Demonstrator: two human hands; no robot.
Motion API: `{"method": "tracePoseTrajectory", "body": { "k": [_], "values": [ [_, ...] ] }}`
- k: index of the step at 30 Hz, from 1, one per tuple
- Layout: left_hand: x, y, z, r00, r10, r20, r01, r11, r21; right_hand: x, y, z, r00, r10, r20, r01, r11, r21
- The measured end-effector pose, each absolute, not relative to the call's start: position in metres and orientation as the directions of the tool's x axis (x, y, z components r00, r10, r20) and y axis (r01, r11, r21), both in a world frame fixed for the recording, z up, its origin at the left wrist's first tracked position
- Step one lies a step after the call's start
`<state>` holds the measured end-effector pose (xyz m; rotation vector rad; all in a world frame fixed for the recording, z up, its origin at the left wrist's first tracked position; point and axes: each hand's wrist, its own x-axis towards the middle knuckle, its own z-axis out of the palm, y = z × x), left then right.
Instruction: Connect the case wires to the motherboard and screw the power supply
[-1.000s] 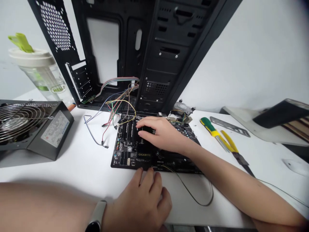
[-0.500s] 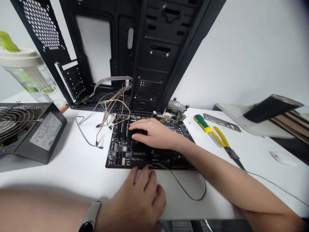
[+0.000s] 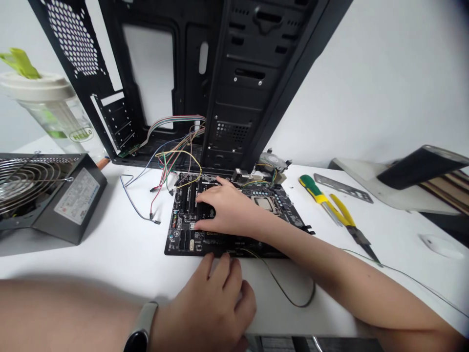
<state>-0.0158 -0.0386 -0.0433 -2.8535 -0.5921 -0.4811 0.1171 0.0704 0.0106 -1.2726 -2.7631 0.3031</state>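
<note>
A black Gigabyte motherboard [image 3: 179, 244] lies flat on the white table, with a silver processor [image 3: 264, 204] showing in its socket. My right hand [image 3: 229, 208] reaches across the board from the right, fingers and thumb spread over its slots, holding nothing that I can see. At the board's front edge rests my left hand [image 3: 214, 303], its fingers bent and slightly apart, fingertips touching the edge. A watch [image 3: 141, 327] is on the left wrist. From the board's front edge a thin dark cable [image 3: 311, 296] loops over the table.
Behind the board stands a black computer case [image 3: 234, 98] with loose coloured wires [image 3: 176, 146]. A power supply [image 3: 73, 195] and a bottle [image 3: 54, 112] are at left. On the right lie a screwdriver [image 3: 311, 188], pliers [image 3: 348, 220] and a metal plate [image 3: 342, 188]. A fan [image 3: 271, 159] sits behind the board.
My right hand has opened wider, its thumb moving nearer the board's front and its fingers spreading toward the back. The left hand stays at the front edge. The view has shifted slightly.
</note>
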Motion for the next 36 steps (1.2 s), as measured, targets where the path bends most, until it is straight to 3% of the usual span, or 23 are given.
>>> {"method": "tracePoseTrajectory", "body": {
  "k": [10, 17, 25, 36],
  "values": [
    [-0.016, -0.040, -0.047, 0.896, 0.352, 0.269, 0.390, -0.915, -0.102, 0.117, 0.077, 0.012, -0.652, 0.757, -0.031, 0.734, 0.621, -0.275],
    [-0.017, -0.037, -0.045, 0.882, 0.365, 0.299, 0.406, -0.910, -0.088, 0.149, 0.083, 0.028, -0.657, 0.754, 0.006, 0.682, 0.598, -0.421],
    [-0.016, -0.036, -0.051, 0.896, 0.345, 0.278, 0.385, -0.917, -0.103, 0.166, 0.073, 0.029, -0.655, 0.751, -0.085, 0.732, 0.602, -0.318],
    [-0.016, -0.036, -0.057, 0.818, 0.320, 0.479, 0.429, -0.893, -0.138, 0.161, 0.075, 0.024, -0.602, 0.781, -0.167, 0.797, 0.573, -0.193]
  ]
}}
